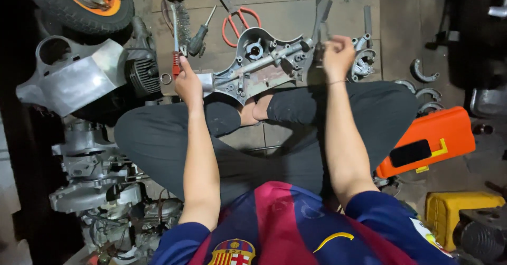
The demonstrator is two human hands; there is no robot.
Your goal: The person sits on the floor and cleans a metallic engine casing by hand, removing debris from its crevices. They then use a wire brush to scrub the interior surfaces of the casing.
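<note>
Left hand (187, 83) grips screwdriver (176, 43) — right hand (337, 56) on engine casing (264, 67).

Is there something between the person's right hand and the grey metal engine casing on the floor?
Nothing visible. The right hand is already at the right end of the engine casing; the left hand holds its left end.

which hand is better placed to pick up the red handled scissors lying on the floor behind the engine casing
Probably the left. The left hand sits at the near-left end of the grey metal engine casing, somewhat closer to the red-handled scissors. The right hand is busy pinching something small at the casing's right end.
</note>
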